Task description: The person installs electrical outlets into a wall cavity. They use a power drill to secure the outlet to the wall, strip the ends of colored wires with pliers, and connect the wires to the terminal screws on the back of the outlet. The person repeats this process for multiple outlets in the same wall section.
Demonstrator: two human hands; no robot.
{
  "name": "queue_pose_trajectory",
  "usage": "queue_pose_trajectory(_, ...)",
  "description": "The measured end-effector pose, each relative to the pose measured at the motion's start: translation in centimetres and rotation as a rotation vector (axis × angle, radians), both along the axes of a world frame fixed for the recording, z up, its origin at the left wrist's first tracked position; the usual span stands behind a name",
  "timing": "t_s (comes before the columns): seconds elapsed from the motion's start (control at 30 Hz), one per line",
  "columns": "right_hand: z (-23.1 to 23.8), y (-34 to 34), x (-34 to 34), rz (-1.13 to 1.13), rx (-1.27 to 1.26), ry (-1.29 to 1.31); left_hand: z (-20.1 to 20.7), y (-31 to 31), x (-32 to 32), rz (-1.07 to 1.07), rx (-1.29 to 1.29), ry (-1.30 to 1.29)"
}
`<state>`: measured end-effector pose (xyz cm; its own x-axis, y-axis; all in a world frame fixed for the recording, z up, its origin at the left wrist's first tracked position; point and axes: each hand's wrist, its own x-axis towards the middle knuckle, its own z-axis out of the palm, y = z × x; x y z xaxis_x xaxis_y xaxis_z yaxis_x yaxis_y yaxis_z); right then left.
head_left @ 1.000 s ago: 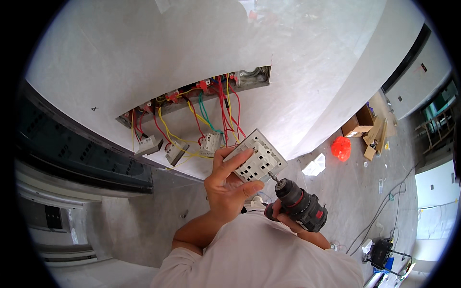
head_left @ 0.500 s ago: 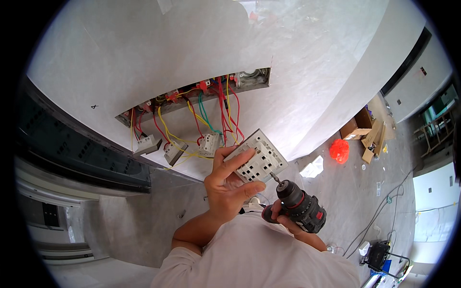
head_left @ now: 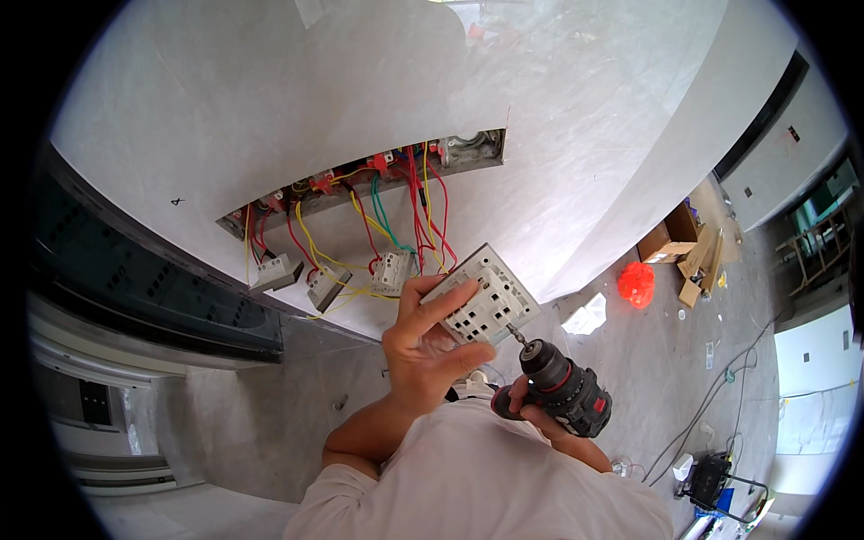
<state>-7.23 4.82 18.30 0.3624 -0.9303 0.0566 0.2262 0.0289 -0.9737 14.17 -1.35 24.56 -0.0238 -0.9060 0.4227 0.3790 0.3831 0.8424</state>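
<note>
My left hand (head_left: 423, 337) grips a square electrical wall plate (head_left: 499, 292) by its lower left side, back face up, with fingers and thumb across it. Around the handle of a black and red cordless drill (head_left: 567, 382), my right hand (head_left: 531, 407) is closed. The bit (head_left: 515, 334) meets the plate near its lower right edge; I cannot tell whether it sits in a screw. To the left, three wired modules hang below the wall: a left one (head_left: 276, 272), a middle one (head_left: 328, 288) and a right one (head_left: 392, 272). Red wires (head_left: 445, 211) run down behind the plate.
A long slot (head_left: 486, 153) in the grey wall (head_left: 360, 81) holds boxes and wiring. On the floor to the right are a red plastic bag (head_left: 636, 283), a cardboard box (head_left: 668, 236), a white object (head_left: 587, 313), loose cable (head_left: 720, 387) and a black floor lamp-like device (head_left: 711, 477).
Almost nothing differs. The plate and the drill have shifted very slightly, and both hands keep the same hold.
</note>
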Motion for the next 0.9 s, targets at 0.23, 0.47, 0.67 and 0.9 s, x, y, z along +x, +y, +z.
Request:
queue_pose_trajectory(0.23, -2.2, -0.2, -1.2, 0.0, -0.008, 0.09, -1.0, -0.9, 0.8, -0.105, 0.093, 0.252)
queue_pose_trajectory(0.47, -2.1, 0.0, 0.5, -0.029, -0.2, 0.537, -0.9, -0.6, 0.4, -0.067, 0.047, 0.237)
queue_pose_trajectory(0.67, -2.7, 0.5, 0.6, -0.051, -0.26, 0.625, -0.5, 0.0, 0.5, -0.025, -0.039, 0.069)
queue_pose_trajectory(0.9, -2.5, 0.6, 0.8, -0.102, -0.311, 0.601, -0.1, 0.4, 0.4, 0.022, -0.108, -0.03)
